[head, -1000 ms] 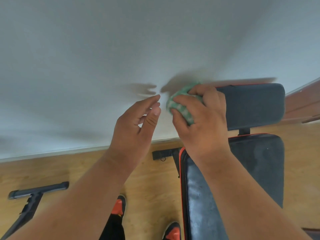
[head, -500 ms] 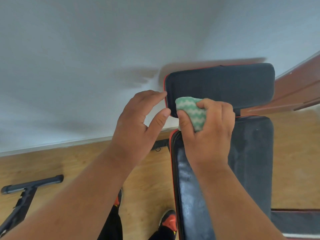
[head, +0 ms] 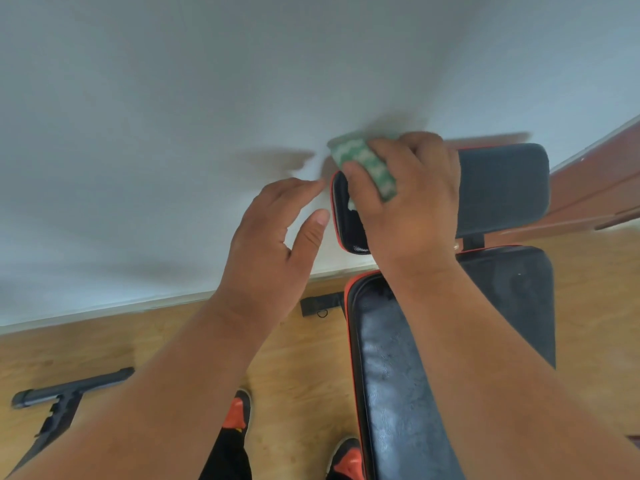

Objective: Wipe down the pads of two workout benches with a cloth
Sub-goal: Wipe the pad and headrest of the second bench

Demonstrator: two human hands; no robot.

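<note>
Green-and-white cloth (head: 363, 168) pinched under right hand (head: 408, 202) on headrest pad (head: 502, 188); left hand (head: 273, 244) spread, just beside.

No text, label, brand, number or sign can be read anywhere in the head view.
</note>
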